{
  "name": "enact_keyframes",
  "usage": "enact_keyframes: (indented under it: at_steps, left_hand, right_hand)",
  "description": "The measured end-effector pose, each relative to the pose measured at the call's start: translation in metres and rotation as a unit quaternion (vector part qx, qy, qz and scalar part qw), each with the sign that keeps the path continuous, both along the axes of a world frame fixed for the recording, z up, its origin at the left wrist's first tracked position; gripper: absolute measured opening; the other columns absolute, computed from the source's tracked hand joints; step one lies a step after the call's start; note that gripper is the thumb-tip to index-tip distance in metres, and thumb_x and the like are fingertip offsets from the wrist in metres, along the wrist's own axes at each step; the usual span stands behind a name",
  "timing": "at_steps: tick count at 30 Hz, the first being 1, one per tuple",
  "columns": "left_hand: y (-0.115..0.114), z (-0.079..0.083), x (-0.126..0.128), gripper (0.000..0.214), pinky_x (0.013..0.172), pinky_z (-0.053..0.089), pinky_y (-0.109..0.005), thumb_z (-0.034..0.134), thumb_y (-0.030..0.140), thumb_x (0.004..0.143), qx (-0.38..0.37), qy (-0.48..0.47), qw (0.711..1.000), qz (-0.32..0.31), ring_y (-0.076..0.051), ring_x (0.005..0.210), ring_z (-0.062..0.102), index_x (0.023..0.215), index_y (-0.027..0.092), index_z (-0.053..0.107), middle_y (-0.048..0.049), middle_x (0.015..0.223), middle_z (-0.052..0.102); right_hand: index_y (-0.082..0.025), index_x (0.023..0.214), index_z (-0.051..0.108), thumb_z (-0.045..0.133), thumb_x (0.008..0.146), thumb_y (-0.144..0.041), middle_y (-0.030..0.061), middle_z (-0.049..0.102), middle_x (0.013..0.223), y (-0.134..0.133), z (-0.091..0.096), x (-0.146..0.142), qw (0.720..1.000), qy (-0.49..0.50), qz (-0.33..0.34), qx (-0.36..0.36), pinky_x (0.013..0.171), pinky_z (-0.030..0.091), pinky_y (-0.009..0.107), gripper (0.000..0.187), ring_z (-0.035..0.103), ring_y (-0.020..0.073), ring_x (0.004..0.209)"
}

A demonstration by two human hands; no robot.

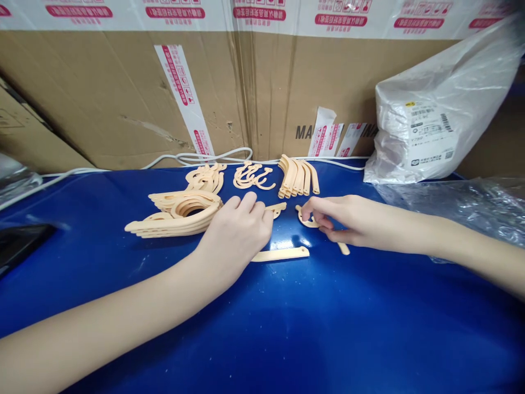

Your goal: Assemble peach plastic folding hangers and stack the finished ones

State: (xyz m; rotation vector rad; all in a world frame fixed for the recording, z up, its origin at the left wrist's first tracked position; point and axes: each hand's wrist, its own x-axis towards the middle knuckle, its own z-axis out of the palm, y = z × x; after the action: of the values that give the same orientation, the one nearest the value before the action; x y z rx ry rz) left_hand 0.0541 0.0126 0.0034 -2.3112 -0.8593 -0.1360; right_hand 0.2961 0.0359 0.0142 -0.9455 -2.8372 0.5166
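Observation:
My left hand (241,221) is closed, its back towards me, over a beige plastic hanger piece (278,209) whose tip sticks out past the knuckles. Its fingertips are hidden. Just below it a flat beige strip (285,254) with a hole at its end lies on the table. The fingers of my right hand (336,219) are bent around a beige hanger centre piece (305,219) with cut-outs; a narrow beige end (343,249) shows under that hand. Left of my left hand sits a stack of curved beige hanger parts (176,221).
Behind the hands lie beige hooks (250,176), more looped parts (207,178) and a row of curved arms (298,175) on the blue table (262,328). Cardboard boxes (270,82) and a white cable (164,158) line the back. A white plastic bag (426,120) stands right; a dark device (24,243) lies left.

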Motion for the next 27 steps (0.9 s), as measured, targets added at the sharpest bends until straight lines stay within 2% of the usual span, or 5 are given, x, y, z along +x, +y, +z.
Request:
enact_keyframes:
  at_steps: [4,8,13,17,27]
  left_hand:
    - [-0.004,0.001,0.0,0.02,0.059,0.043,-0.036,0.043,0.012,0.09,-0.072,-0.054,0.996,0.001,-0.025,0.076,0.056,0.088,0.014,0.063,-0.0093,0.08,0.062]
    - [-0.009,-0.002,0.001,0.031,0.086,0.048,-0.044,0.047,0.043,0.094,-0.237,-0.128,0.96,-0.079,-0.029,0.109,0.053,0.103,0.016,0.059,-0.0122,0.118,0.059]
    - [0.0,-0.012,0.0,0.035,0.11,0.03,-0.055,0.046,0.05,0.093,-0.314,-0.129,0.935,-0.099,-0.033,0.14,0.024,0.104,0.017,0.055,-0.0143,0.145,0.039]
    - [0.007,-0.019,-0.002,0.028,0.11,0.027,-0.06,0.042,0.045,0.096,-0.354,-0.146,0.92,-0.082,-0.033,0.14,0.025,0.098,0.019,0.053,-0.0133,0.143,0.042]
    - [0.009,-0.018,-0.003,0.023,0.105,0.039,-0.046,0.039,0.036,0.099,-0.386,-0.243,0.886,-0.085,-0.024,0.125,0.044,0.089,0.019,0.05,-0.0088,0.132,0.049]
  right_hand:
    - [-0.024,0.095,0.045,0.043,0.071,0.002,-0.0029,0.052,0.08,0.003,0.007,0.008,1.0,-0.016,0.01,-0.016,0.053,0.041,0.021,0.036,0.049,0.0096,0.059]
    - [-0.022,0.091,0.051,0.055,0.085,-0.022,0.001,0.057,0.088,0.006,0.008,0.008,0.995,-0.016,-0.038,0.087,0.058,0.041,0.025,0.008,0.055,0.0134,0.069]
    - [-0.017,0.085,0.056,0.053,0.088,-0.053,0.005,0.059,0.087,0.002,-0.011,-0.003,0.97,-0.03,-0.098,0.221,0.064,0.042,0.03,0.036,0.057,0.0199,0.079]
    - [-0.018,0.083,0.061,0.053,0.09,-0.035,0.0047,0.059,0.088,-0.003,-0.021,-0.01,0.977,0.008,-0.14,0.162,0.069,0.043,0.03,0.02,0.058,0.0192,0.084]
    - [-0.018,0.073,0.054,0.057,0.079,-0.021,-0.0003,0.058,0.077,0.0,-0.013,-0.01,0.975,0.147,-0.165,0.001,0.067,0.042,0.027,0.007,0.054,0.0138,0.071]
